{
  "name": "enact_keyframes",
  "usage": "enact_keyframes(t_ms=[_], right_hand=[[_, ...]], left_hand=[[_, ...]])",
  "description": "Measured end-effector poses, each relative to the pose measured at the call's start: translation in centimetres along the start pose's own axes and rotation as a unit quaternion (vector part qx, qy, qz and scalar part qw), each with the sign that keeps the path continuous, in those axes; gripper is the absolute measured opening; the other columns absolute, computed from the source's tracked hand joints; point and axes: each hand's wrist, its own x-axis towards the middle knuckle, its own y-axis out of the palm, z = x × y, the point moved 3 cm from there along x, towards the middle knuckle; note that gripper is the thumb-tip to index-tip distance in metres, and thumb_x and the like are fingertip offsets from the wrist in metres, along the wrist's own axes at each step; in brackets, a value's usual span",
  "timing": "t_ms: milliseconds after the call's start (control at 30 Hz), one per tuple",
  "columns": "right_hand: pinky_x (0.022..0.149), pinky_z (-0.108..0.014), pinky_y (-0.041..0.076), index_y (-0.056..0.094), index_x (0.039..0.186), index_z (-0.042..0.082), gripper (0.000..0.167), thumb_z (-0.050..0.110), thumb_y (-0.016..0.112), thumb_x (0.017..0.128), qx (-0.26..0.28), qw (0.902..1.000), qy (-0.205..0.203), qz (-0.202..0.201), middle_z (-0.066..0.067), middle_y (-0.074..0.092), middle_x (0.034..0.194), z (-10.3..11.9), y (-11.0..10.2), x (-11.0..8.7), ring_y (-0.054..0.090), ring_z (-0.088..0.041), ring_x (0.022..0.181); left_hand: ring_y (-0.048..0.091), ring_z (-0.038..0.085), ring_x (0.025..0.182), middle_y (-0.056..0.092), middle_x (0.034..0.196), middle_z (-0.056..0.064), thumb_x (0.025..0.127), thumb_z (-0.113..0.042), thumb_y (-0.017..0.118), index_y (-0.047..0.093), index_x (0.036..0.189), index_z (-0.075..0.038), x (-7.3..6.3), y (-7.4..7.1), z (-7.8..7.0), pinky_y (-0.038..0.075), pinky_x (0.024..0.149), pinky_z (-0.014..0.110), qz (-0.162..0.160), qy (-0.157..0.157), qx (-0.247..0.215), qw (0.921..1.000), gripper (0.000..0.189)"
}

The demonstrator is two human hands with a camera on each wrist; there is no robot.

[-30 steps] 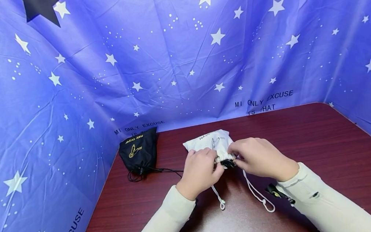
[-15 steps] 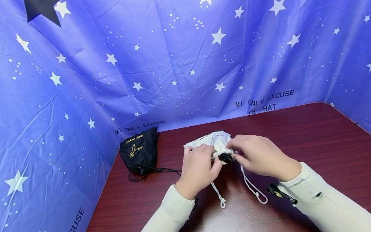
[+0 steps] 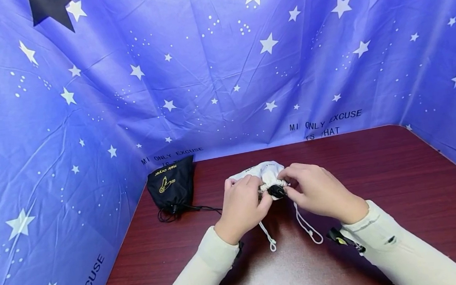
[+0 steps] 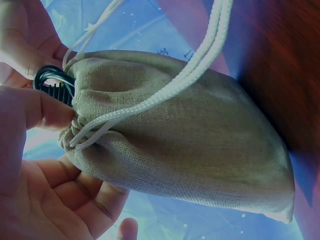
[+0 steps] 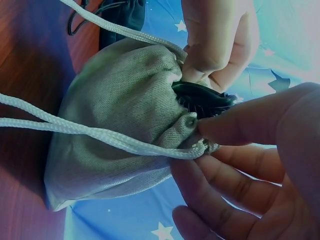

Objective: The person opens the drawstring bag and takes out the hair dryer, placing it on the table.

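Observation:
A white drawstring bag [image 3: 270, 169] with dark print is held near the middle of the table, its gathered mouth toward me. At the left of that mouth, my left hand [image 3: 242, 204] pinches the cloth between thumb and fingers. My right hand [image 3: 323, 192] pinches the opposite side the same way. Between the hands, a black coiled cord or cable [image 5: 206, 96] sticks out of the opening; what lies inside the bag is hidden. White drawstrings [image 4: 165, 92] hang from both sides of the mouth, each with a knotted loop.
A black drawstring bag [image 3: 170, 183] printed "Hair Dryer" lies at the left rear of the dark red table [image 3: 401, 168], its black cords trailing toward my left hand. Blue star-patterned cloth [image 3: 213, 71] walls the back and sides.
Both hands have lifted the mouth of the white bag slightly, tipping it toward me. More of the black coil shows, and the right drawstring loop has swung up and left.

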Motion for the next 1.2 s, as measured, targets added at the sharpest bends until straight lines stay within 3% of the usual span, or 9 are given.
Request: enact_keyframes(t_ms=[233,833,1200], right_hand=[[0.056,-0.027,0.040,0.073,0.100,0.023,0.023,0.016,0.073,0.078,-0.017,0.9986,0.044,0.023,0.011,0.060,0.078,0.04,0.11,-0.12,0.049,-0.005,0.063],[0.056,-0.029,0.044,0.073,0.097,0.027,0.022,0.019,0.073,0.076,-0.028,0.9964,0.071,0.036,0.018,0.063,0.077,-0.39,0.09,-0.16,0.055,0.000,0.065],[0.052,-0.029,0.042,0.073,0.095,0.027,0.020,0.021,0.072,0.076,-0.043,0.9955,0.078,0.033,0.015,0.065,0.078,-0.65,0.06,-0.13,0.052,-0.002,0.060]], left_hand=[[0.058,0.009,0.068,0.053,0.073,-0.011,0.080,-0.030,0.068,0.058,0.082,-0.021,-0.10,0.27,0.01,0.037,0.074,0.038,0.024,0.000,0.009,0.9997,0.014],[0.054,0.006,0.065,0.052,0.072,-0.013,0.077,-0.031,0.070,0.059,0.082,-0.021,-0.14,0.47,0.06,0.037,0.074,0.038,0.036,-0.002,0.013,0.9993,0.015],[0.054,0.005,0.066,0.050,0.071,-0.014,0.078,-0.031,0.068,0.059,0.081,-0.022,-0.23,0.83,0.15,0.037,0.073,0.037,0.047,-0.005,0.011,0.9988,0.013]])
